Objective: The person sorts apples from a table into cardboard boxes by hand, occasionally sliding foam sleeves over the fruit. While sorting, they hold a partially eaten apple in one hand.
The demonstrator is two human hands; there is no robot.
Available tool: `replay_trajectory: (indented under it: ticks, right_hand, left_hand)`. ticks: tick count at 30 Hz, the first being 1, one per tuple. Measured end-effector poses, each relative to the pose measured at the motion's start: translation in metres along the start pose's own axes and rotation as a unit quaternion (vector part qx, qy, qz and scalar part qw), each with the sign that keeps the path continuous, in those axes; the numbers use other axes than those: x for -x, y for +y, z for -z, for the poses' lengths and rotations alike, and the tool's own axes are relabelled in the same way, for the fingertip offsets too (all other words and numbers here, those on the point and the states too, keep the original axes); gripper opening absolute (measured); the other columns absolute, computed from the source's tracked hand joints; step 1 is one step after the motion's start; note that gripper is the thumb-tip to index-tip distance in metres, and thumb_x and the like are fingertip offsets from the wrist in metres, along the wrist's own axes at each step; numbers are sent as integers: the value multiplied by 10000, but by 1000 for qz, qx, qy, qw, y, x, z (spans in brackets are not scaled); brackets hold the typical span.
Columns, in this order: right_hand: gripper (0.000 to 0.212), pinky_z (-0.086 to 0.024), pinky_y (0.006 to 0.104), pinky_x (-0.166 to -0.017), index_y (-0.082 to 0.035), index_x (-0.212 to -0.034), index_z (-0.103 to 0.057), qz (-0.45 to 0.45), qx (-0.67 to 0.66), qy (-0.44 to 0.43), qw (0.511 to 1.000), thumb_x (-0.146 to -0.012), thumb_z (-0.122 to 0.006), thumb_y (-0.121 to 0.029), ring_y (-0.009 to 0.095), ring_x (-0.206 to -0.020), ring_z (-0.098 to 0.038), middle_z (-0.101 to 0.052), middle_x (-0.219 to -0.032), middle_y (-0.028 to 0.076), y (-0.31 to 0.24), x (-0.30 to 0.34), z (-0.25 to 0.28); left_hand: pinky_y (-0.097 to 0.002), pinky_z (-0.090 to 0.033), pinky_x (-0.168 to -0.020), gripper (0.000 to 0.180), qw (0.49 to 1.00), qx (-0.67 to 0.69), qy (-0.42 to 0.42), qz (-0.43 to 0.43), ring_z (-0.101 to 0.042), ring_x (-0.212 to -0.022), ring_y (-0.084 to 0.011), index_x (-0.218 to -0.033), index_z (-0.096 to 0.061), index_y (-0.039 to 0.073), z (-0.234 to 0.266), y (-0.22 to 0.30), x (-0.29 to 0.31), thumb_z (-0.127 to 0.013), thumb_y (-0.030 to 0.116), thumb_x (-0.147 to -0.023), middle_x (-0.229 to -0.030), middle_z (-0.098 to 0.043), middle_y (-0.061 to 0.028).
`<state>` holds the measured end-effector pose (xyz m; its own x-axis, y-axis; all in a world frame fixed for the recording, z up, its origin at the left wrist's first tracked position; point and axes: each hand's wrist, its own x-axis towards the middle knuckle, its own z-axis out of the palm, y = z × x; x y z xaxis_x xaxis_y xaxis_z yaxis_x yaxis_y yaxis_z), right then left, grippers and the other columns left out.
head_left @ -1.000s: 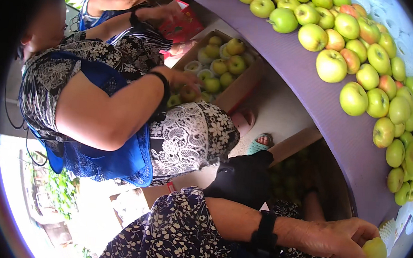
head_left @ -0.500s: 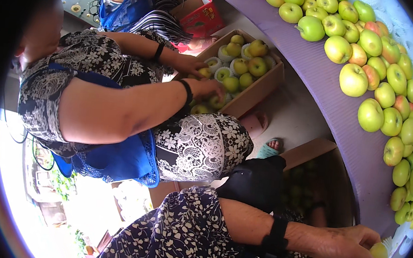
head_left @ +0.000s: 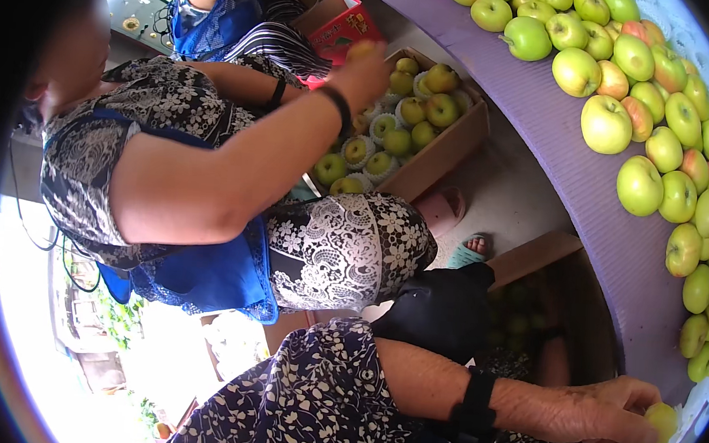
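Observation:
My left forearm enters from the lower left, with a dark floral sleeve and a black wrist strap. At the lower right, my left hand [head_left: 602, 415] is closed around a yellow-green apple [head_left: 656, 435], its fingers and thumb pressed on it. A little white material shows beside this apple; I cannot tell what it is. Above it lies the purple ribbed mat [head_left: 531, 119], with a heap of green and reddish apples [head_left: 675, 152] along its far side. My right hand does not show.
At left, a co-worker in a floral top and blue apron raises a blurred hand [head_left: 362, 72] over a cardboard box [head_left: 443, 166] of apples, several in white foam nets. Another person sits beyond, near a red box [head_left: 346, 26]. A black item [head_left: 438, 308] and a shadowed box [head_left: 543, 257] stand nearer.
The co-worker's near hand has risen from the apple box toward the red box. My left hand still holds the apple and has turned slightly, moving a little to the right.

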<state>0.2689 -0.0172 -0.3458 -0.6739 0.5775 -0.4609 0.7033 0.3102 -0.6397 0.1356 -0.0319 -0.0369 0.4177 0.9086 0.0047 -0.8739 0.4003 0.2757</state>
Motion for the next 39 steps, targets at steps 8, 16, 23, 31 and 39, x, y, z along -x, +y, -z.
replay_trajectory:
  ticks: [8,16,23,31,39]
  right_hand:
    - [485,-454,343,-852,-33,-1193,-544,11,-8,16,1000,-817,-625,-330,213,-986,-576,-608,-1098,71,2,-2,6]
    - [493,-453,340,-850,-32,-1190,-547,28,-34,22,999,-811,-635,-334,206,-984,-575,-609,-1095,67,6,9,10]
    - [500,-453,337,-849,-31,-1188,-550,23,-67,31,997,-804,-644,-338,199,-983,-575,-610,-1093,64,17,29,20]
    - [508,-453,333,-847,-29,-1185,-553,-17,-106,18,994,-798,-654,-342,192,-982,-575,-612,-1090,61,34,67,21]
    - [516,-453,330,-845,-28,-1182,-557,-49,-140,8,989,-791,-664,-346,185,-980,-575,-613,-1088,57,41,88,24]
  left_hand:
    - [-261,-509,-706,436,1000,-28,13,-6,-590,-859,-139,-1107,-476,-30,0,-15,-6,-625,276,-834,-968,-584,-92]
    - [-326,-489,-860,684,998,16,8,61,-566,-1016,-186,-1289,-360,-1,-13,-41,-4,-709,299,-784,-1103,-534,-98]
    - [-327,-496,-835,545,998,-51,39,2,-574,-992,-190,-1258,-402,-3,-17,-58,-6,-616,302,-862,-1096,-537,-109]
    - [-364,-491,-816,674,997,-68,26,-32,-587,-981,-240,-1238,-412,-5,-11,-66,-7,-640,450,-796,-1099,-545,-151]
    - [-358,-512,-738,811,992,-56,-18,-116,-600,-937,-262,-1287,-361,23,-5,-65,-13,-669,539,-743,-1225,-476,-200]
